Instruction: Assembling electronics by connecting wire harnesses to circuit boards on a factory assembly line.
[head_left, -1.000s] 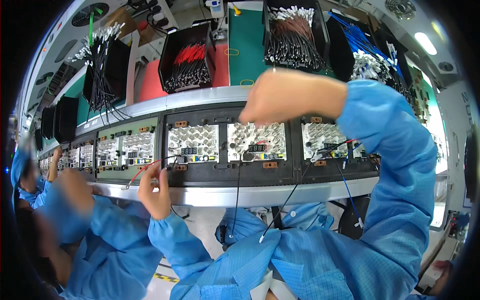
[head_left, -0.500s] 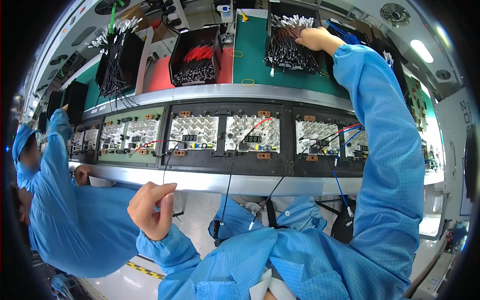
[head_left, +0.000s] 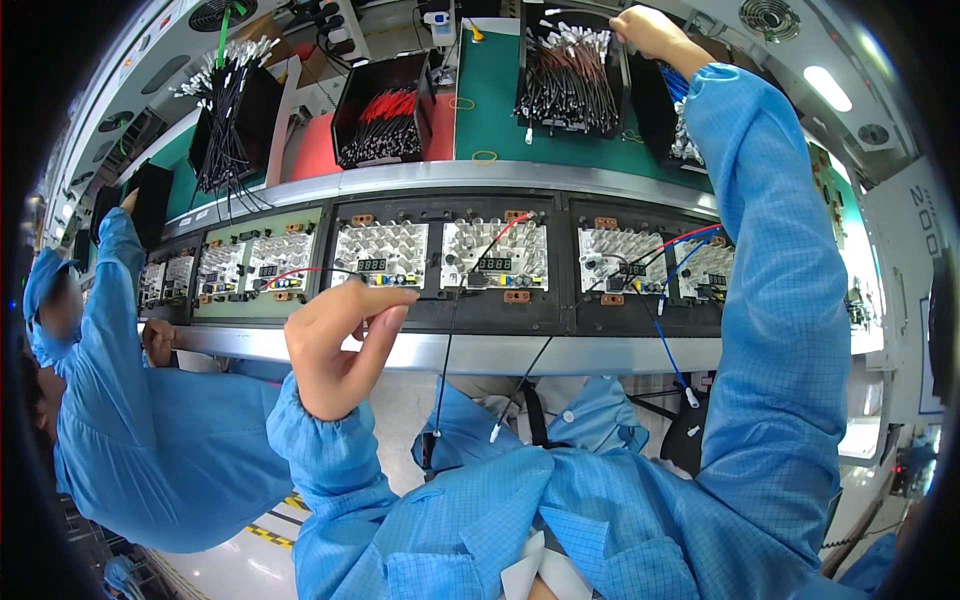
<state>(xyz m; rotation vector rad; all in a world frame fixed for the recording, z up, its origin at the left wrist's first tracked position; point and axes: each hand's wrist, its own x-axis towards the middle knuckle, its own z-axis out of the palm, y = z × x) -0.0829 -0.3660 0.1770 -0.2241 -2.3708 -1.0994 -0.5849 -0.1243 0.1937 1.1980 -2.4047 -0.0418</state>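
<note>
My right hand (head_left: 652, 36) is raised at the far edge of a black bin (head_left: 622, 92) of brown and black wires (head_left: 572, 80) with white connectors. Its fingers pinch a thin dark wire (head_left: 590, 14), whose white end points left over the bin. My left hand (head_left: 345, 345) is held in front of the near rail, thumb and forefinger together; what they grip, if anything, cannot be made out. Just beyond it are a circuit board (head_left: 382, 250) and a second circuit board (head_left: 495, 252), both with digit displays. A red and black wire (head_left: 500, 240) crosses the second board.
Right of these, another black fixture (head_left: 655, 318) carries boards with red, black and blue wires hanging over the metal rail (head_left: 580, 354). A bin of red and black wires (head_left: 385, 125) and a bundle of black wires (head_left: 228, 130) stand behind. A co-worker in blue (head_left: 150, 430) is at left.
My left hand has moved up and right, toward the boards. My right hand has drawn up from among the wires to the bin's far edge, with a wire now showing in its fingers.
</note>
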